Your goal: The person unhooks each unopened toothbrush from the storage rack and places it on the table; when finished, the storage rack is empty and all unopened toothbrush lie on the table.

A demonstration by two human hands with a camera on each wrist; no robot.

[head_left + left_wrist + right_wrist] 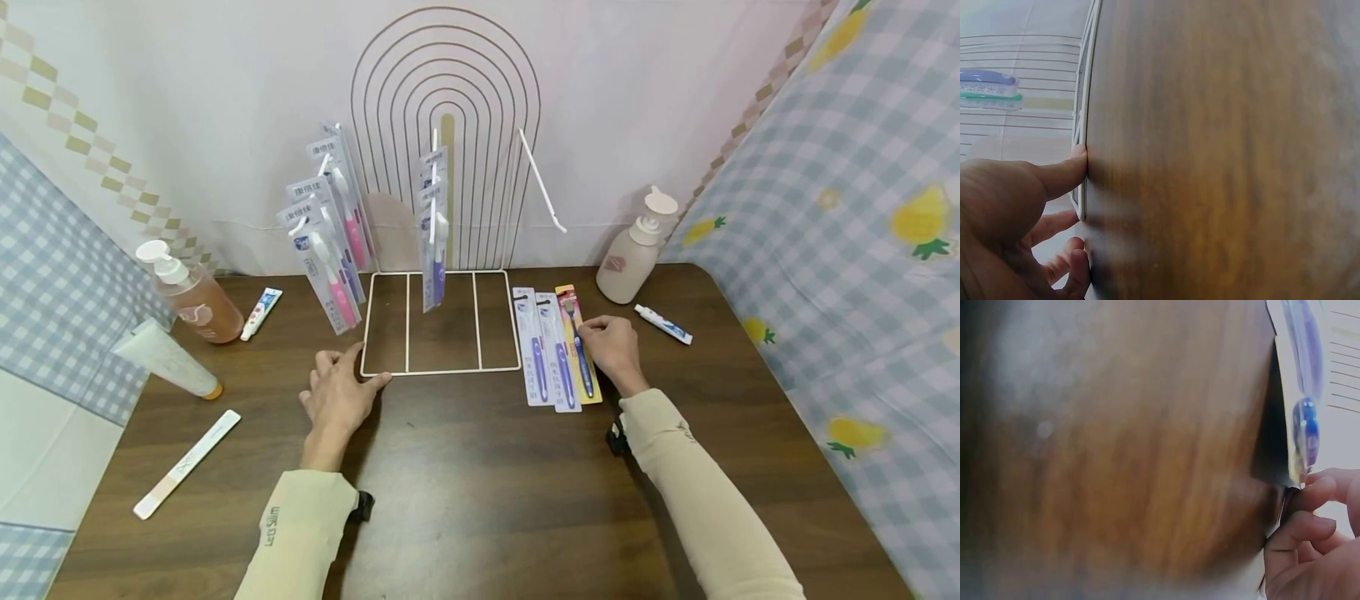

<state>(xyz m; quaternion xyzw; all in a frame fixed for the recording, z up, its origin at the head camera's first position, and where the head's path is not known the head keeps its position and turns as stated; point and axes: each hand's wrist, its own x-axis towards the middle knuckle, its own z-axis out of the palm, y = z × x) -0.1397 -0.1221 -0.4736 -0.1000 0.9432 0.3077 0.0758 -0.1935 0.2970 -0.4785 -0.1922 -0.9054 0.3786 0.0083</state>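
An amber pump bottle (201, 304) stands near the table's (480, 500) back left corner. The left hand (339, 396), fingers loosely spread, touches the front left corner of the wire rack (442, 372) by the table's back edge; hanging packs (330, 287) fill its left and middle hooks. Rightward lie two purple-handled toothbrush packs (536, 350), then a yellow-backed pack (578, 346), its right edge pinched by the right hand (615, 346).

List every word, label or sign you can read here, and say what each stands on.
"Let's Slim": the left sleeve.
"康倍佳": top cards of the hanging toothbrush packs at left.
Too small or blurred to read: remaining print on those packs, the flat purple toothbrush packs, the yellow toothbrush pack, the left small tube, the right small tube, the right sleeve, the slim white packet.
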